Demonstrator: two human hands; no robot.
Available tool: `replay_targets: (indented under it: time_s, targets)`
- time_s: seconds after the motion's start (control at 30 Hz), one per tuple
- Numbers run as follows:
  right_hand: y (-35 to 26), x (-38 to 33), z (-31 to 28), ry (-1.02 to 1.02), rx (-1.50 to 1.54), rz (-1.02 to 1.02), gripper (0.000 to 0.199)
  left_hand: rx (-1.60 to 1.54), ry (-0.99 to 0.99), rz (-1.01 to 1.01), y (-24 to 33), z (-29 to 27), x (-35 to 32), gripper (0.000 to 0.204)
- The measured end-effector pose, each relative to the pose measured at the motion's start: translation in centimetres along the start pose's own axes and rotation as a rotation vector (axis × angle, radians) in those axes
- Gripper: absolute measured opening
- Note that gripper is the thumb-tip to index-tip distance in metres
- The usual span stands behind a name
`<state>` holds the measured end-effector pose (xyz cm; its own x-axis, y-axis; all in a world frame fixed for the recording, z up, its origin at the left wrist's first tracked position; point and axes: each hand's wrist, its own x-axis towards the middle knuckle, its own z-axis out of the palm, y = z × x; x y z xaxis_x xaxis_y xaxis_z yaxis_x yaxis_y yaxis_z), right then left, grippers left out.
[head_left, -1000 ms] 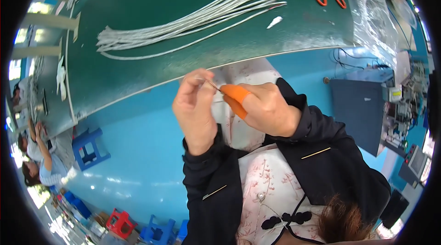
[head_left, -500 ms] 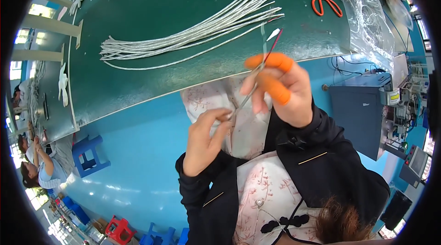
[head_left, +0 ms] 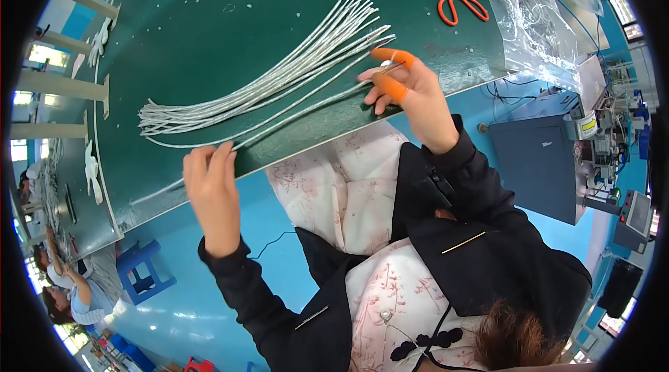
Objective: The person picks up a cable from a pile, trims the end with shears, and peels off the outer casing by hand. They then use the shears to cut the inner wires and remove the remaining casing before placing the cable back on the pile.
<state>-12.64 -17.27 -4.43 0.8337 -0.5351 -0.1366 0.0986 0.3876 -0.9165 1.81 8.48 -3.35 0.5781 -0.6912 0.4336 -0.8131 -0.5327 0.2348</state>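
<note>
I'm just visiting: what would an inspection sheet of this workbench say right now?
Surface: dark green table, small pale specks scattered on it.
Job's things: bundle of white cords fanned across the table; one single cord stretched between both hands.
Clutter: orange-handled scissors; clear plastic bag.
Hands: left hand at the table edge on the cord; right hand, orange finger covers, pinching the other end.
Cables: dark wires under the table's right end.
Surroundings: blue floor, blue stool, grey machine.

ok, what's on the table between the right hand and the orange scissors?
Head view: only bare green table between the right hand and the scissors. The cable bundle lies off to the hand's left, the clear plastic bag beyond the scissors.
</note>
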Motion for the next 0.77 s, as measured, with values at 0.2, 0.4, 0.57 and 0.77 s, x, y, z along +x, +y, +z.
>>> replay_targets:
  time_s: [0.2, 0.4, 0.57, 0.77]
  targets:
    - [-0.4, 0.8, -3.6, 0.242, -0.496, -0.226, 0.035, -0.038, 0.076, 0.034, 1.5, 1.8, 1.8, 0.019]
    - [-1.5, 2.3, -5.3, 0.36, -0.727, -0.35, 0.036, -0.157, 0.0, 0.122, 2.6, 2.8, 4.6, 0.013]
    - [-2.9, 3.0, -6.1, 0.076, -1.163, -0.214, 0.033, -0.125, -0.083, 0.12, 2.8, 3.8, 6.2, 0.009]
    - [-3.5, 3.0, -6.9, 0.186, -0.828, -0.22, 0.038, -0.157, -0.162, 0.079, 2.9, 4.2, 6.7, 0.009]
